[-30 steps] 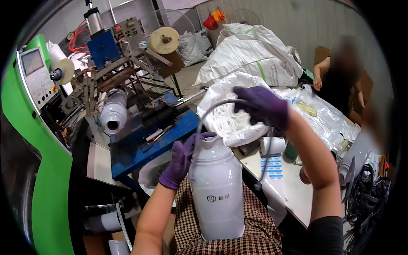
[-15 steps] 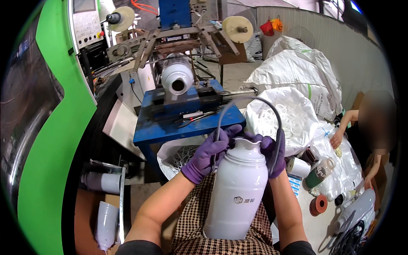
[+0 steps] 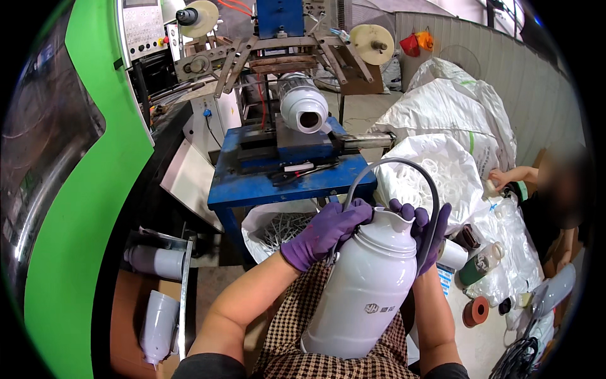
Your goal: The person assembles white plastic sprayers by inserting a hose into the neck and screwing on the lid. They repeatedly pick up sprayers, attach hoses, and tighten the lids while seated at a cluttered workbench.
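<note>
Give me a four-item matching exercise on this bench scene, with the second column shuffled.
Things:
1. Grey curved handle
2. White rings
3. Reddish-brown roll
4. Purple gloves

Place or state:
A. Heaped in an open white sack
B. Worn on the left hand and right hand
C. Arched above the pale jug in the lap
D. Set on the white worktop at the lower right

Pairs: 1-C, 2-A, 3-D, 4-B

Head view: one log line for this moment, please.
pale flask: on lap; grey handle: arched above; left hand: at flask's neck; right hand: at handle
</note>
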Demonstrator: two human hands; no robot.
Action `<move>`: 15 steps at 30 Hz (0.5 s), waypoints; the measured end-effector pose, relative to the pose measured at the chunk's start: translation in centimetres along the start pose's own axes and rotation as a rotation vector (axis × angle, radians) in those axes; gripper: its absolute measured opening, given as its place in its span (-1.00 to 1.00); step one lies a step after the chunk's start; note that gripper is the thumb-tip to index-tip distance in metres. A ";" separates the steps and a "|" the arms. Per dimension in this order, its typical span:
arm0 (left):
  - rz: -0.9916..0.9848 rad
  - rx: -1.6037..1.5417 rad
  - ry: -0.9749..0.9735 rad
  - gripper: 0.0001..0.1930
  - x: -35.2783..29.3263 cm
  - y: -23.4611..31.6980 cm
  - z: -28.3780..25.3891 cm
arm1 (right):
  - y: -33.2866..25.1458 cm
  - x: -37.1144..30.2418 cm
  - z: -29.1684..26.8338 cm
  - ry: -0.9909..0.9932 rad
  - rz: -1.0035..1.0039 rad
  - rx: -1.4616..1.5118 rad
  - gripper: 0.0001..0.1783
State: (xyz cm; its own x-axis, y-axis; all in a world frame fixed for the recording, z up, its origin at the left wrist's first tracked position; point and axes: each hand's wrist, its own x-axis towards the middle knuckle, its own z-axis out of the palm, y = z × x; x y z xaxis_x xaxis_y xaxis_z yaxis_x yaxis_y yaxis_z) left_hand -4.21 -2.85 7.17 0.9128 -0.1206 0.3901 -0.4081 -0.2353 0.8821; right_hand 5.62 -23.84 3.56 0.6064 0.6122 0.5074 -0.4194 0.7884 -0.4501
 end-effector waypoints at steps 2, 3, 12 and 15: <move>-0.217 -0.166 -0.007 -0.62 0.1 0.6 -0.3 | -0.1 -0.2 -0.2 0.123 0.047 0.134 -0.18; -0.269 -0.203 0.021 -0.63 0.2 0.7 -0.3 | 0.0 -0.2 -0.5 0.188 0.086 0.120 -0.16; 0.561 0.437 0.160 -0.82 0.3 1.5 1.6 | 1.1 0.0 -3.8 0.102 0.183 0.185 -0.22; 1.047 0.680 -0.063 -0.85 -1.2 1.8 2.7 | 1.4 0.0 -3.4 0.161 0.103 0.122 -0.39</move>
State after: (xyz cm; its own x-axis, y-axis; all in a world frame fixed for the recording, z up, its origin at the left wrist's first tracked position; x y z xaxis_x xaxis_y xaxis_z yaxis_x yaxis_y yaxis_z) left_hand -6.03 -5.69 7.60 0.1508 -0.5918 0.7919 -0.8791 -0.4467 -0.1664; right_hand 7.34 -22.97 0.47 0.6521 0.6802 0.3348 -0.5577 0.7295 -0.3959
